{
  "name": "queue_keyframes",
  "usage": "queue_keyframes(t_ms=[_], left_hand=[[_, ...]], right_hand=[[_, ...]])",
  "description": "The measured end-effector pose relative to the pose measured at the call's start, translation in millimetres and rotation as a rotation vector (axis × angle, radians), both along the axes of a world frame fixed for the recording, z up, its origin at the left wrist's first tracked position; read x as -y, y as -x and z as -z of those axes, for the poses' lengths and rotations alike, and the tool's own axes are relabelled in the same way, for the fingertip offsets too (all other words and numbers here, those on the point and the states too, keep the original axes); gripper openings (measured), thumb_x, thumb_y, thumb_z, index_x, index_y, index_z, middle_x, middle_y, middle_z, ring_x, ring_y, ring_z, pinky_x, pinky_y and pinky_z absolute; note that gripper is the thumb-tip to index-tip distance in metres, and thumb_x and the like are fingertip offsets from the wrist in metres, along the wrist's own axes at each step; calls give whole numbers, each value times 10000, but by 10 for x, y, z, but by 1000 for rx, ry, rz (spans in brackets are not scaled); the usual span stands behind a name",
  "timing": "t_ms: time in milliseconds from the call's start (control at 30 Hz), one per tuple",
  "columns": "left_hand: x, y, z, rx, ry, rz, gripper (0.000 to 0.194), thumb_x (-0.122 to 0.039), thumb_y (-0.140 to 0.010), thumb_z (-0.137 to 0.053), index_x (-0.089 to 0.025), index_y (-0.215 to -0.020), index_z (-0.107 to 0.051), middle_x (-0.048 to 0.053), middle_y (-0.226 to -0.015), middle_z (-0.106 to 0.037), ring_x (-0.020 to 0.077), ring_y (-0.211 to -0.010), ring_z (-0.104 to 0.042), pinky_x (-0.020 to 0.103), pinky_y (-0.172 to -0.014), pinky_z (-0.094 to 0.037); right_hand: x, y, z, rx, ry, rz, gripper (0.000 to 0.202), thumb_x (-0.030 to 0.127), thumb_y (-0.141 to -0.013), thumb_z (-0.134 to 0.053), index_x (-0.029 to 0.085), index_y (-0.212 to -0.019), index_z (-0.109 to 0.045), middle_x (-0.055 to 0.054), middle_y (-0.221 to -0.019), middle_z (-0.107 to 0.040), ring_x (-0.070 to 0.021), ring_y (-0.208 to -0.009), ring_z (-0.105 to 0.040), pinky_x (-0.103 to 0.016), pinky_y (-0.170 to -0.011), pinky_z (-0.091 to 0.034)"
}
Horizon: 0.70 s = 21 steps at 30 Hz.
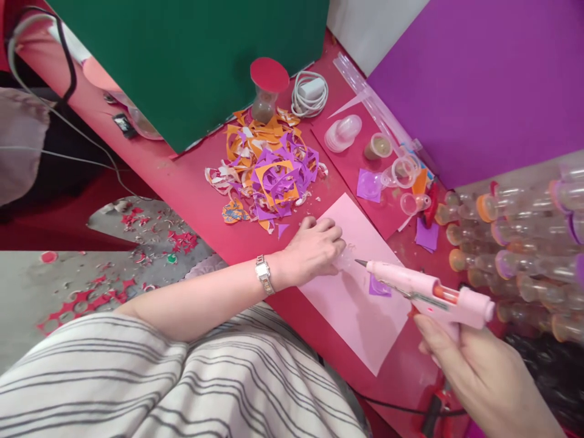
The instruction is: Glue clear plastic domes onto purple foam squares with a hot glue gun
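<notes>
Glue gun (424,289) gripped in right hand (479,362), nozzle (361,263) near clear plastic piece (346,259) pinched in left hand (317,249) across left edge of pink sheet (337,307), presumably protecting desk (196,182).

Two hands (317,249), one glue gun (410,283), one pink sheet (337,310)

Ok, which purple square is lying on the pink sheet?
The purple square partly hidden behind the glue gun; the other purple squares lie off the pink sheet.
</notes>
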State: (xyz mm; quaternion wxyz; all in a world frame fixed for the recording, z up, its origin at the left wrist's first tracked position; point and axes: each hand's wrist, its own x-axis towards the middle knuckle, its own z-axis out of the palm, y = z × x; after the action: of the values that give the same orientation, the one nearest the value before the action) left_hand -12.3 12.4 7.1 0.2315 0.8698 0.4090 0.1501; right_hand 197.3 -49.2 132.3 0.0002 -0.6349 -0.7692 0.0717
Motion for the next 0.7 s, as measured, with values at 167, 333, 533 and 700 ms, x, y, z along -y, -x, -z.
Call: queue_keyframes(t_ms=[167,333,533,700], left_hand=[[-8,-1,2,-7,8,1,319,-369,-834,-720,-122,-1023,-650,108,-1058,-635,285,-1102,-480,407,-863,-291],[-3,6,-10,-12,16,15,328,-375,-832,-727,-116,-1017,-652,105,-1053,-640,288,-1099,-481,413,-860,-294],[-2,0,-6,-2,12,6,298,-357,-844,-714,-117,-1010,-657,106,-1051,-643,289,-1109,-479,420,-861,-291],[3,-16,22,6,-12,-2,268,-361,-868,-680,-126,-995,-658,104,-1033,-644,282,-1099,-480,412,-849,-294]], right_hand=[[-8,-61,85,-27,108,48,481,670,-884,-395,275,-661,-557,-30,-464,-661,-254,-396,-651,-313,-369,-477],[-4,-75,192,-2,48,57,448,658,-885,-382,280,-709,-545,-28,-467,-645,-269,-413,-649,-327,-385,-466],[-25,12,234,68,10,-79,485,593,-935,-334,258,-709,-601,-29,-438,-544,-226,-385,-576,-297,-366,-361],[-68,80,204,138,31,-147,512,581,-953,-302,237,-709,-592,-7,-392,-475,-198,-343,-507,-288,-365,-292]])
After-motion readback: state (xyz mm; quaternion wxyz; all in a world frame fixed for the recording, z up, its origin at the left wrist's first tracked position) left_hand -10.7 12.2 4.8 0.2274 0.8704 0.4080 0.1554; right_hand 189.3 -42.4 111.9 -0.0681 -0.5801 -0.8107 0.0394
